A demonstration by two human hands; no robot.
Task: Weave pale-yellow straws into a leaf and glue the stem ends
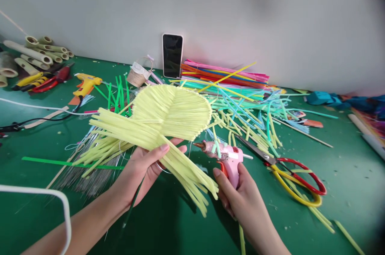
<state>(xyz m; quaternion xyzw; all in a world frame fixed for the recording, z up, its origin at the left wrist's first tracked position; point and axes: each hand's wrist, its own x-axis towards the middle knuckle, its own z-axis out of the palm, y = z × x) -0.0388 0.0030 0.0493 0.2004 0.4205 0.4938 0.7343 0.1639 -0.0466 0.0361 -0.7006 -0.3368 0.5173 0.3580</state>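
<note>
In the middle of the head view, my left hand (147, 166) grips a pale yellow-green leaf shape (174, 110) made of pipe cleaners. Its loose ends (186, 175) fan out below and to the left, past my thumb. My right hand (243, 203) is wrapped round the handle of a pink hot glue gun (231, 158), whose nozzle points left at the lower right side of the leaf, a small gap away. Mint-coloured bits of pipe cleaner cling to its barrel. A dark green stem runs down under my left wrist.
Scissors (270, 160) with red and yellow handles lie to the right among cut pipe cleaners (243, 126). Colourful pipe cleaner bundles (225, 74) and a phone (172, 55) are by the wall. A yellow glue gun (88, 84), pliers (49, 80), bamboo tubes (39, 56) and a white cable (64, 203) occupy the left.
</note>
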